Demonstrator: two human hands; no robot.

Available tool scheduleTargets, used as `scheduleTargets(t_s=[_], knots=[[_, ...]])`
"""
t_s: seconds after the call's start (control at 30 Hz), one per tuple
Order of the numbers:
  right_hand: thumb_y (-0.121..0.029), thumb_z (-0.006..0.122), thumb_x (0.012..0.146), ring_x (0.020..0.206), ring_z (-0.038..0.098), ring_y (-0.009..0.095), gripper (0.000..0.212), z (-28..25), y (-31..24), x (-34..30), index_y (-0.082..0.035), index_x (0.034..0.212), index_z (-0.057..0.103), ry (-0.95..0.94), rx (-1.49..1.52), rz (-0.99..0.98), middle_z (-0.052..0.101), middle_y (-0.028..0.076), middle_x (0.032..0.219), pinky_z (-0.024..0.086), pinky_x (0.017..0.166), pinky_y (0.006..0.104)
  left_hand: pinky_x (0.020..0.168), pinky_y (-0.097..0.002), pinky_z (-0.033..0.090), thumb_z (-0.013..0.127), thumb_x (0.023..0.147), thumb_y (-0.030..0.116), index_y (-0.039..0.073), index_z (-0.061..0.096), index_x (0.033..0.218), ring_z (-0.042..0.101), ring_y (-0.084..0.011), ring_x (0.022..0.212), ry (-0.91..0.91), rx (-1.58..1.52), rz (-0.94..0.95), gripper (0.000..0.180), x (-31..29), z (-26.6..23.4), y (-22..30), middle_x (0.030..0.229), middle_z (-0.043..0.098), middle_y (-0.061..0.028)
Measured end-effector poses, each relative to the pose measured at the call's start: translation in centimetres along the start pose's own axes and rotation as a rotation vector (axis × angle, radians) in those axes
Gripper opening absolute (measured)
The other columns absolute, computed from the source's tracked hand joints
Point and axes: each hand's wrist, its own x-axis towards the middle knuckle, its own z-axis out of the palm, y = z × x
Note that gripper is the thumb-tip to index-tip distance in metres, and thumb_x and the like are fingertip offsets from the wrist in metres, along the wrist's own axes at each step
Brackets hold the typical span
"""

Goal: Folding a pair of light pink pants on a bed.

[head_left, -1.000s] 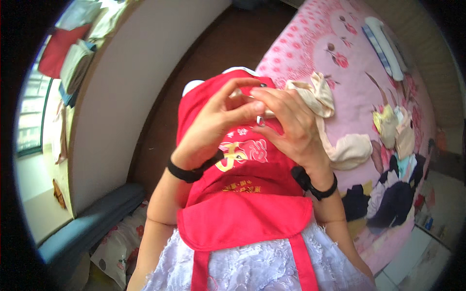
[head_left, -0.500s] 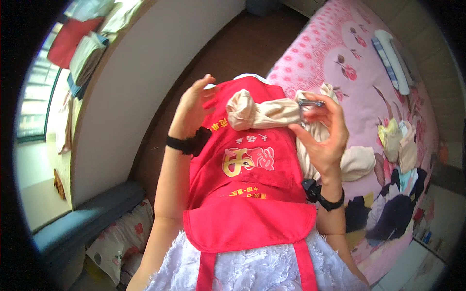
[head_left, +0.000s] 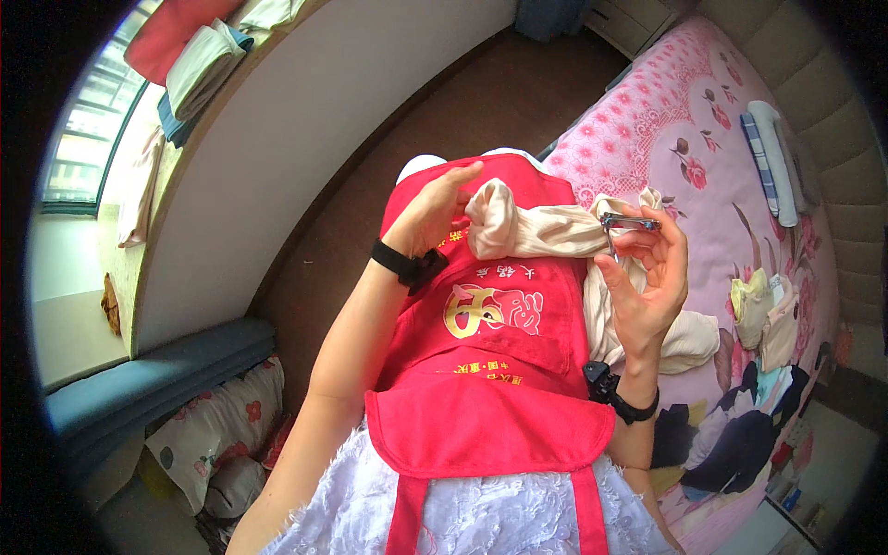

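The pink flower-printed bed [head_left: 638,139] takes up the side from one o'clock round to four, and a pale curved wall [head_left: 277,148] fills ten to eleven. Between them, toward twelve, runs the dark brown floor [head_left: 444,111]. The red apron [head_left: 481,435] covers the person's front from the centre down toward six, over a white frayed top [head_left: 462,518]. At eight o'clock lies a floral cushion [head_left: 217,430]. Dark clothes [head_left: 735,453] are heaped on the bed at four, with smaller pale clothes [head_left: 766,314] at three and folded towels [head_left: 772,162] between two and three. Nearer the centre, toward two, a beige ribbed cloth [head_left: 546,231] stretches across the upper part of the apron, its bunched end at the left hand and its other end behind the fingers of the right; more beige fabric spreads past the right wrist onto the bed, and I cannot tell whether it is one piece. The left hand [head_left: 433,211], just short of twelve, has its grip loosely apart beside the bunched end; contact there is unclear. The right hand [head_left: 652,277], at three, has its grip clamped on a small metal clipper [head_left: 634,223] at the fingertips, the clipper's lever swung outward.
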Motion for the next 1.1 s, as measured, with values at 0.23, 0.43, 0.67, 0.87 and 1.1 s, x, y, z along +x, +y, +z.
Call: scheduleTargets(t_s=[0.23,0.43,0.67,0.87,1.1], knots=[[-0.009,0.081,0.072,0.087,0.059,0.013,0.060,-0.2,0.0,0.1,-0.001,0.122,0.050,0.000,-0.007,0.011,0.061,0.011,0.114,0.051,0.080,0.0278,0.094,-0.0273,0.042,0.044,0.099,0.019,0.001,0.054,0.123,0.055,-0.0130,0.106,-0.386,0.363,0.533,0.032,0.9,-2.8,-3.6,0.113,0.060,-0.0054],[-0.011,0.080,0.074,0.086,0.059,0.012,0.059,-0.1,0.3,-0.2,-0.001,0.123,0.049,-0.006,0.039,0.050,0.060,0.011,0.113,0.051,0.078,0.0268,0.097,-0.0301,0.043,0.050,0.088,0.004,0.000,0.046,0.131,0.053,-0.0170,0.112,-0.543,0.206,0.275,0.043,-2.7,-1.8,-1.5,0.123,0.055,-0.0102],[-0.011,0.080,0.075,0.086,0.059,0.012,0.059,0.1,0.2,0.0,-0.001,0.124,0.049,-0.021,0.042,0.029,0.060,0.012,0.113,0.051,0.078,0.0263,0.091,-0.0274,0.043,0.062,0.080,-0.006,0.002,0.046,0.132,0.053,-0.0119,0.102,-0.676,0.370,0.331,0.055,-4.8,0.4,-0.8,0.112,0.056,-0.0040],[-0.011,0.079,0.075,0.085,0.059,0.012,0.060,-0.1,0.4,-0.1,-0.001,0.125,0.047,-0.038,0.059,0.037,0.060,0.012,0.114,0.051,0.079,0.0268,0.080,-0.0287,0.044,0.074,0.076,0.010,0.002,0.063,0.105,0.054,-0.0132,0.090,-0.624,0.895,0.477,0.032,-4.3,0.9,-1.5,0.098,0.057,-0.0038],[-0.020,0.079,0.076,0.089,0.059,0.012,0.061,-0.3,0.2,-0.1,-0.001,0.125,0.047,-0.054,0.245,0.139,0.061,0.012,0.113,0.049,0.084,0.0278,0.080,-0.0286,0.045,0.075,0.076,0.011,0.003,0.061,0.104,0.055,-0.0128,0.089,-0.459,0.999,0.593,0.032,-5.5,2.2,-0.7,0.096,0.059,-0.0038]])
